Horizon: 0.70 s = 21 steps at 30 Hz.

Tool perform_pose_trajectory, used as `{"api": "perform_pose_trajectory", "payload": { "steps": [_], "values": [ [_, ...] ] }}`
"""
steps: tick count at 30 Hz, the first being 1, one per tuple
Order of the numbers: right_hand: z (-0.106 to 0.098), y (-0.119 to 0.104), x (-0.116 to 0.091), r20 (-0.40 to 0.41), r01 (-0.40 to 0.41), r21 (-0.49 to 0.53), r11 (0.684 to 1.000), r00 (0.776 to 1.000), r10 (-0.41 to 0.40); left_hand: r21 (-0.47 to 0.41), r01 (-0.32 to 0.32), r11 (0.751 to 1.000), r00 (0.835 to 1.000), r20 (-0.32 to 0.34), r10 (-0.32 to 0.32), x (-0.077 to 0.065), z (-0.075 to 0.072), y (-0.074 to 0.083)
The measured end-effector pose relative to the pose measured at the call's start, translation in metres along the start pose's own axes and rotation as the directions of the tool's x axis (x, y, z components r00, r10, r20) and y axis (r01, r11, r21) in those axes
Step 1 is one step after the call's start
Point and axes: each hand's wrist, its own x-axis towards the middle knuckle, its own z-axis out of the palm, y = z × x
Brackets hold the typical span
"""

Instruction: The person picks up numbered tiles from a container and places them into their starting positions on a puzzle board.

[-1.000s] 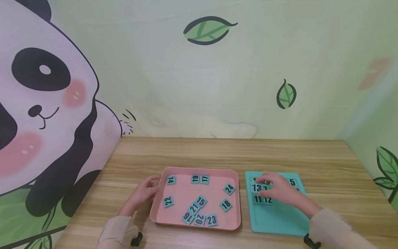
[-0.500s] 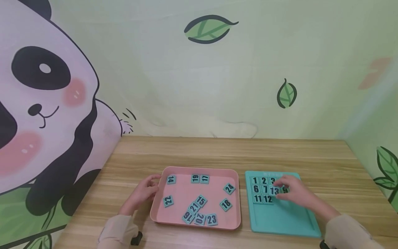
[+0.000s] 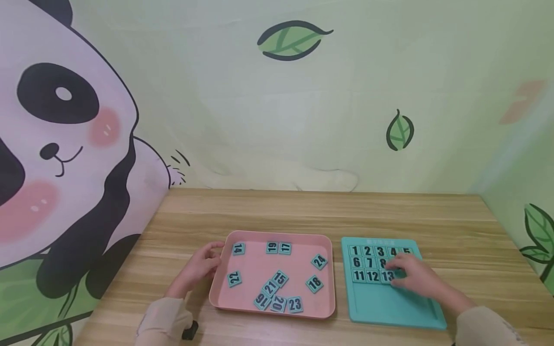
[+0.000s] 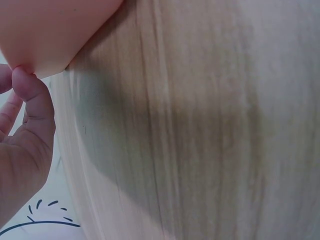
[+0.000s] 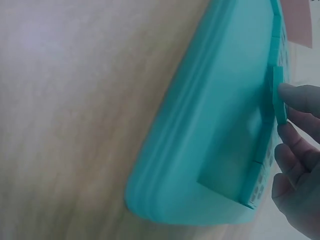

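Observation:
My right hand pinches the number 13 tile between thumb and fingers, over the teal board. The tile sits just right of the number 12 tile in the third row. In the right wrist view the pinched tile stands slightly proud of the neighbouring tiles, a little tilted. Rows of tiles from 1 upward fill the top of the board, partly covered by my fingers. My left hand holds the left rim of the pink tray, thumb and fingers at its edge.
Loose number tiles lie in the pink tray, among them 14, 22 and 24; a few overlap near its front. Tray and board stand side by side on the wooden table, a narrow gap between them. A panda-printed backdrop rises behind.
My right hand has carried the 13 tile rightward across the board, then down from the second row to the third, beside 12. The left hand stays on the tray.

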Motion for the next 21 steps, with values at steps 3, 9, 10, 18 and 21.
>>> {"api": "perform_pose_trajectory", "payload": {
  "steps": [3, 9, 10, 18, 21],
  "values": [
    [0.003, -0.001, 0.0, 0.008, -0.056, -0.01, 0.998, 0.998, 0.056, 0.006, 0.006, 1.0, 1.0, 0.001, -0.006, 0.0, 0.0, 0.0],
    [0.006, -0.002, 0.001, 0.015, -0.11, -0.017, 0.994, 0.994, 0.11, -0.001, 0.006, 1.0, 1.0, -0.001, -0.006, -0.001, 0.0, 0.001],
    [0.006, -0.002, 0.001, 0.014, -0.108, -0.024, 0.994, 0.994, 0.108, -0.005, 0.004, 1.0, 1.0, 0.0, -0.004, -0.001, 0.0, 0.002],
    [0.003, -0.021, 0.009, -0.035, 0.01, -0.005, 1.0, 0.999, -0.01, 0.003, 0.014, 1.0, 1.0, -0.006, -0.014, 0.003, 0.0, -0.003],
    [0.004, -0.034, 0.014, -0.038, 0.047, 0.042, 0.998, 0.998, -0.046, 0.002, 0.022, 1.0, 1.0, -0.013, -0.022, 0.003, 0.001, -0.002]
  ]
}}
